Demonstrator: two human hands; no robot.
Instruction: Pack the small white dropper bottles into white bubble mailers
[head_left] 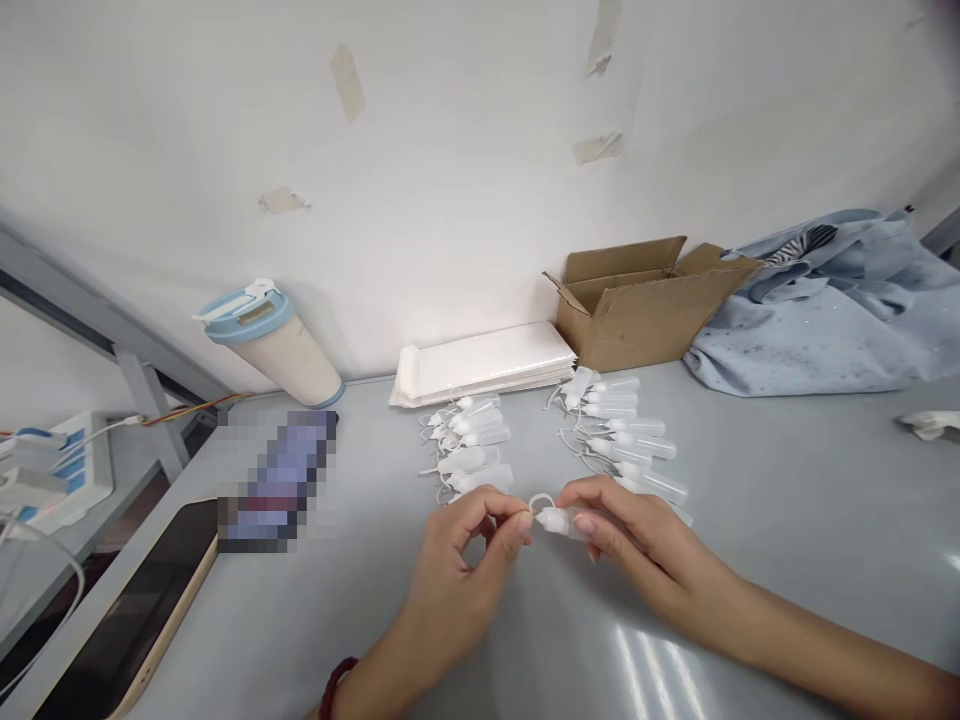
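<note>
Between my hands is a small translucent dropper bottle [559,520] with a white tip and a looped cap strap. My right hand [637,530] is closed around the bottle's body, which lies roughly level above the table. At the bottle's tip, my left hand [472,560] pinches the end of the strap between thumb and forefinger; the cap itself is mostly hidden by the fingertips. Just beyond my hands lie two groups of similar dropper bottles, a left group [476,435] and a right group [637,440], their straps tangled towards the left.
Behind the bottles are stacked white padded envelopes [487,365] and an open cardboard box [645,320]. A grey-blue cloth bag [832,320] slumps at the right. To the left stand a tumbler [277,345], a phone [142,610], a pixelated device [277,485] and a power strip [67,475].
</note>
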